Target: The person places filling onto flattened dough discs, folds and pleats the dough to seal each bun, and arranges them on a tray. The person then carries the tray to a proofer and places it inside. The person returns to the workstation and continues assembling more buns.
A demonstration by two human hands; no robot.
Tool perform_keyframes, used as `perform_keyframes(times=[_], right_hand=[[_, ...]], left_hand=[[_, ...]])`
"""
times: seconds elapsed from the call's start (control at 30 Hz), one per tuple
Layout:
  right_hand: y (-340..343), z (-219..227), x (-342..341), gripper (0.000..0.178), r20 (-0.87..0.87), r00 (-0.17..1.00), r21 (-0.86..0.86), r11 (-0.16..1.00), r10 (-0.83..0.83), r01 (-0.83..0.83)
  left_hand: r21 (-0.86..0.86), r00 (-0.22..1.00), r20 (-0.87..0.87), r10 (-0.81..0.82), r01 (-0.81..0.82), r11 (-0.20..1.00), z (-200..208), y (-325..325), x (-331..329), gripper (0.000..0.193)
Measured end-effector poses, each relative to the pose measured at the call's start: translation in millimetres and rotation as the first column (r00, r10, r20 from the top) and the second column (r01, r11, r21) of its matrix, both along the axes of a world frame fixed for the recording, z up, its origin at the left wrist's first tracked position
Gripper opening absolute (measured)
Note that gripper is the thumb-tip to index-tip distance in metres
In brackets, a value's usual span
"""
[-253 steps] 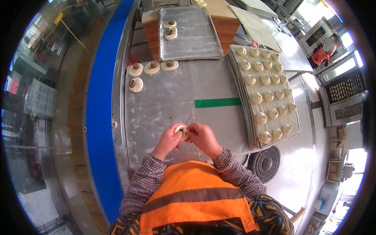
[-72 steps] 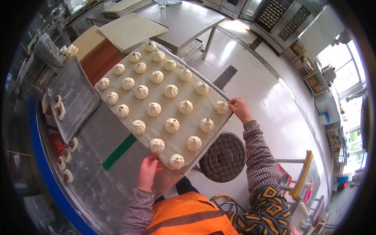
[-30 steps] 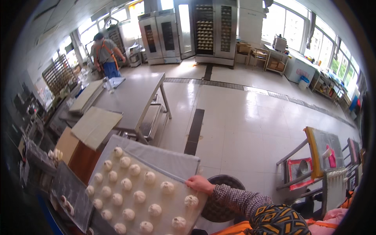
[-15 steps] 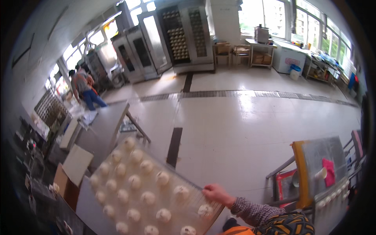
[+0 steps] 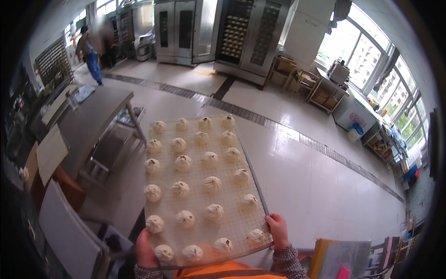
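A wire rack tray (image 5: 197, 202) covered with rows of pale, pleated steamed buns (image 5: 212, 184) is held out in front of me above the floor. My left hand (image 5: 145, 251) grips its near left corner, with the fingers partly hidden beneath the edge. On the right side, near the front corner, my right hand (image 5: 278, 230) is closed round the rim, thumb along the top. Several buns show dark filling at the top.
A steel table (image 5: 100, 104) stands left, with pale boards (image 5: 65, 223) nearer me. Steel cabinets (image 5: 248, 39), one full of bun trays, line the back. A drain grate (image 5: 260, 116) crosses the floor. People (image 5: 90, 53) stand far left; a small table (image 5: 344, 255) is near right.
The tray has swung from the lower left to straight ahead of me. My left hand has come into view on its edge. My view has turned and tilted.
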State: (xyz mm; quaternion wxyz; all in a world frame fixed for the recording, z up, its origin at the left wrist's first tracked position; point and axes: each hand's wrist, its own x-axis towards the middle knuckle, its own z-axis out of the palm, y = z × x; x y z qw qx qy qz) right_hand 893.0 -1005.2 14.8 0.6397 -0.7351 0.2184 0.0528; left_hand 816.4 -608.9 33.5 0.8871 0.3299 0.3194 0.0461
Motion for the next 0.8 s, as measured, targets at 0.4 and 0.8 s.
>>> perform_keyframes(times=[0.4,0.8], right_hand=[[-68,73,411,0.015,0.133,0.978,0.107,0.983,-0.161,0.147],[-115,145,897,0.021,0.145,0.986,-0.119,0.991,0.077,-0.060]], left_hand=[[0.961,0.699,0.249,-0.670,-0.090,0.263,50,-13,498,0.036],[0.337,0.754,0.433,-0.494,0.373,0.864,110,-78,932,0.068]])
